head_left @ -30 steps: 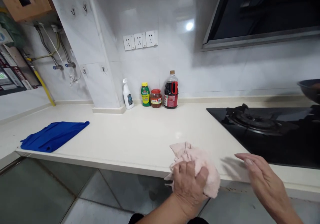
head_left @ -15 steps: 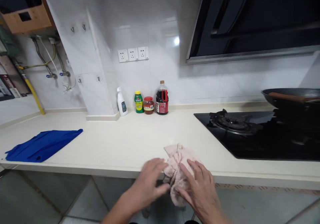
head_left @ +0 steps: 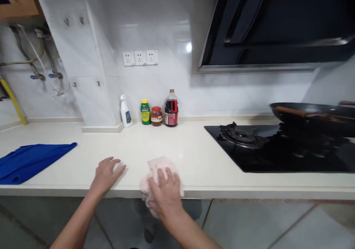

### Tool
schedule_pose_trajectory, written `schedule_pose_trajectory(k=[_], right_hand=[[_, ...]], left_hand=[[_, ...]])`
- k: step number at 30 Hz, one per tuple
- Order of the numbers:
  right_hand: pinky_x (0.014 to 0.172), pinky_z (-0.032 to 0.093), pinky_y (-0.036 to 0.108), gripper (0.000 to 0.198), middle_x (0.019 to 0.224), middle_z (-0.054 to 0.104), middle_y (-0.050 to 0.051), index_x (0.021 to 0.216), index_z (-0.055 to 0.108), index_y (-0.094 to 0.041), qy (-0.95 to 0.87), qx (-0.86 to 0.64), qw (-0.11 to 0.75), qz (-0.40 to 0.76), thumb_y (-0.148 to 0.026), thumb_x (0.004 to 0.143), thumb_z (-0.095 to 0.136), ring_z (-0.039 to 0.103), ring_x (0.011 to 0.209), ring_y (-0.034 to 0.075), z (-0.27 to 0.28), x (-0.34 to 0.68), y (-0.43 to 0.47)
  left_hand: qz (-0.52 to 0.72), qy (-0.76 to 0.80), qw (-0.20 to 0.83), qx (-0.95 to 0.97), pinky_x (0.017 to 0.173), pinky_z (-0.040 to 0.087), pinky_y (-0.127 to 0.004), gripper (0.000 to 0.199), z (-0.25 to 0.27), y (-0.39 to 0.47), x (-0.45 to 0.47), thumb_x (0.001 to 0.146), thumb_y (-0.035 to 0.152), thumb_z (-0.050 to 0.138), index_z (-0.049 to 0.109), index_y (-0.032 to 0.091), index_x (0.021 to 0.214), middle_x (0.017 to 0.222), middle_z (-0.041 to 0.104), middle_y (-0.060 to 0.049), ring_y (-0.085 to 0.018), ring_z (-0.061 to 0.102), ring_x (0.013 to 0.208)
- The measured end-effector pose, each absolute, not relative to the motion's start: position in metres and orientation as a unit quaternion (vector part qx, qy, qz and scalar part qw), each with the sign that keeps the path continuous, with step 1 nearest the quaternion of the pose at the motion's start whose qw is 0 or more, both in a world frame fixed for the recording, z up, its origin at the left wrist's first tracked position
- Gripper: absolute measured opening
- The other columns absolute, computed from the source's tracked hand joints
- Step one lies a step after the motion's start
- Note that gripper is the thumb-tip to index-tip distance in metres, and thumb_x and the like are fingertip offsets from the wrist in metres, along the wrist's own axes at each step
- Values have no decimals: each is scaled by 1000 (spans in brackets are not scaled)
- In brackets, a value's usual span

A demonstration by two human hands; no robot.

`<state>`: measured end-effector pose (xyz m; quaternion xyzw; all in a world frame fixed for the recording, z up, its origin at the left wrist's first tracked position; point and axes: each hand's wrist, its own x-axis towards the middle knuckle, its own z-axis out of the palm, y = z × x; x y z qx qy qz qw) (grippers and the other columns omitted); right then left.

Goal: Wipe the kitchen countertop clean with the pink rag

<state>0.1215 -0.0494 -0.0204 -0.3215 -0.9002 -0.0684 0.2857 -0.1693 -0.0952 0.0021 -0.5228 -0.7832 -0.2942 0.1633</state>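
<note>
A pale pink cloth (head_left: pixel 161 163) lies bunched over the front edge of the white counter (head_left: pixel 191 149), with part of it hanging below. On top of it my right hand (head_left: pixel 166 193) presses down, fingers bent over the fabric. My left hand (head_left: pixel 107 175) is apart from the cloth, to its left, above or touching the counter near the front edge; its fingers are loosely spread and hold nothing. The cloth's folds under my right palm are hidden.
Against the back wall stand a white spray bottle (head_left: pixel 126 112), a green bottle (head_left: pixel 145 112), a red-lidded jar (head_left: pixel 156 116) and a dark sauce bottle (head_left: pixel 171 110). A blue cloth (head_left: pixel 36 162) lies at left. At right are a black gas hob (head_left: pixel 249 160) and a wok (head_left: pixel 313 115).
My right hand and the pink cloth have moved left along the counter. My left hand has drawn away from the cloth, further left. The view has shifted slightly right.
</note>
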Motion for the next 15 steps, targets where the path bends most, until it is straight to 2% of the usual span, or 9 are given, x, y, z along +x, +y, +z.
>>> schedule_pose_trajectory(k=[3,7,11,15], right_hand=[[107,32,70,78,153,44,16,143,51,-29,-931,-273,238,-43,-53,75,81,36,139,47,-9,93,-55],[101,42,62,66,151,46,11,135,56,-35,-949,-235,208,-27,-42,76,84,43,134,42,-1,112,-42],[96,47,54,65,149,47,9,127,61,-35,-932,-269,244,-20,-41,69,91,46,131,38,-9,196,-13],[101,44,52,69,148,47,13,127,63,-31,-897,-327,292,-59,-23,64,90,45,132,37,-30,314,25]], left_hand=[[-243,-812,143,-511,106,43,-54,52,5,-94,-173,86,63,50,75,25,110,133,65,-13,-37,53,130],[-177,-835,85,-514,109,39,-55,57,17,-95,-173,89,64,43,71,26,121,140,62,-13,-38,51,133],[-157,-839,76,-516,109,39,-54,60,22,-96,-171,89,65,39,70,26,123,143,60,-12,-37,50,135],[-163,-836,81,-517,109,40,-56,62,20,-95,-173,88,67,40,70,26,123,142,61,-12,-38,50,134]])
